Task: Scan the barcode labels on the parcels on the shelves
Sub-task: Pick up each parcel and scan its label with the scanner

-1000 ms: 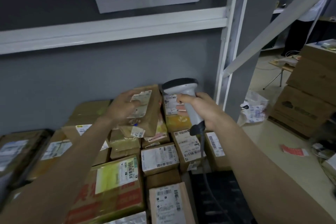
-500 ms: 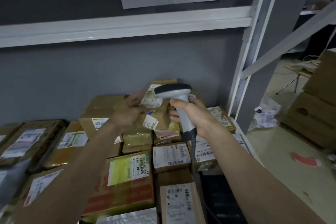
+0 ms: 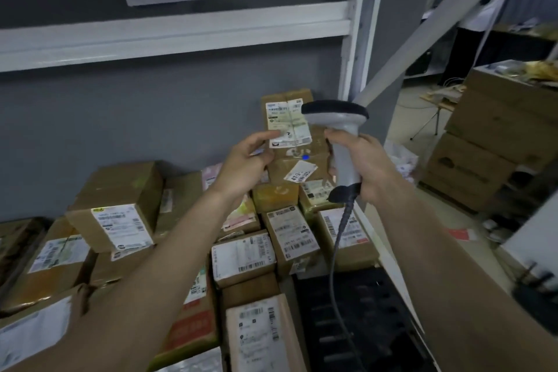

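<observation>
a: item one, far left: labelled parcels (image 3: 117, 220) packed on the shelf, labels facing up.
b: item two: your left hand (image 3: 244, 163), fingers grasping a tall brown parcel (image 3: 297, 145) held upright above the pile, its barcode label (image 3: 288, 124) facing you.
a: item three, right: your right hand (image 3: 360, 164) clenched around the grey scanner (image 3: 338, 130), head level with that label.

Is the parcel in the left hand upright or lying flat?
Upright. The left hand holds the brown parcel on end above the stack, its label facing the camera beside the scanner.
</observation>
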